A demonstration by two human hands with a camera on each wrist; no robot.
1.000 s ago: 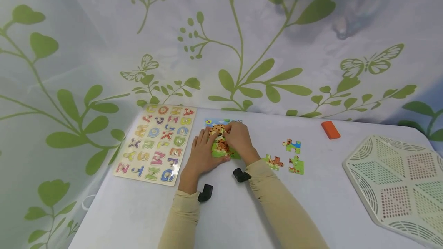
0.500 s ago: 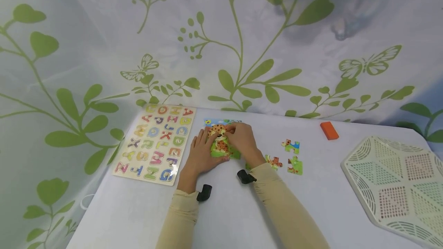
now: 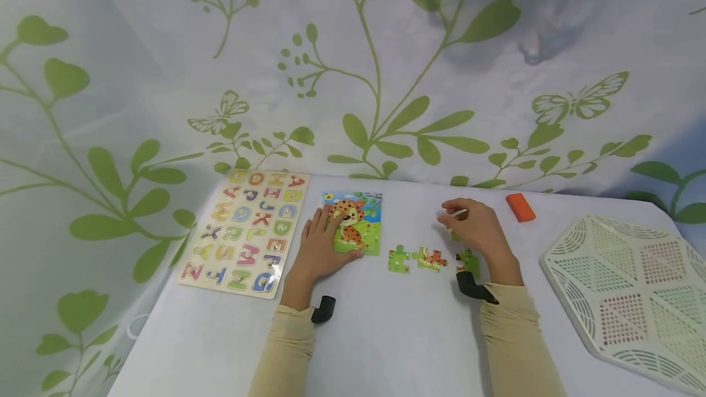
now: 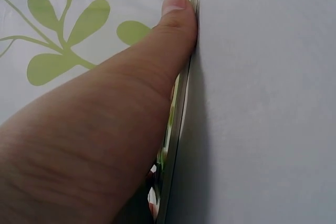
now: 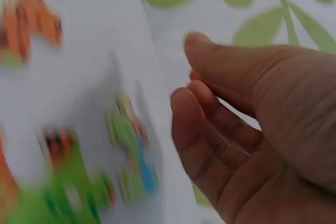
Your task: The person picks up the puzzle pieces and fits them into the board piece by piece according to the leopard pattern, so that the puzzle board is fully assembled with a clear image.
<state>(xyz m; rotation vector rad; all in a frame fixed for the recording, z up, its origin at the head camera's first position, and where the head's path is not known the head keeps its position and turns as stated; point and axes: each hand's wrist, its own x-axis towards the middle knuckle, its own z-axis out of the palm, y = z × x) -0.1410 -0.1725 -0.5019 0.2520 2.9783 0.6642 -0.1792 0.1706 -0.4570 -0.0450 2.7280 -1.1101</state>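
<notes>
My left hand (image 3: 322, 249) lies over the left part of a jigsaw puzzle (image 3: 371, 231) with a spotted leopard cub on green grass. Its fingers are spread across the picture, and in the left wrist view the thumb (image 4: 157, 51) runs along the puzzle board's edge. My right hand (image 3: 477, 228) hovers at the right above loose jigsaw pieces, fingers bent and nothing between thumb and fingertips in the right wrist view. Below it lie a green piece (image 3: 469, 260) and a blue-green piece (image 5: 134, 150), partly hidden in the head view. A leopard-patterned piece (image 3: 430, 258) and another green piece (image 3: 398, 260) lie left of these.
A wooden alphabet board (image 3: 250, 231) lies just left of the puzzle. An orange block (image 3: 521, 207) sits at the back right, and a pale perforated tray (image 3: 587, 323) covers the right side. A leaf-patterned curtain (image 3: 408, 78) rises behind the table.
My right hand has left the puzzle and moved right, over the loose pieces. The puzzle's right side and a green loose piece now show fully. My left hand stays on the puzzle.
</notes>
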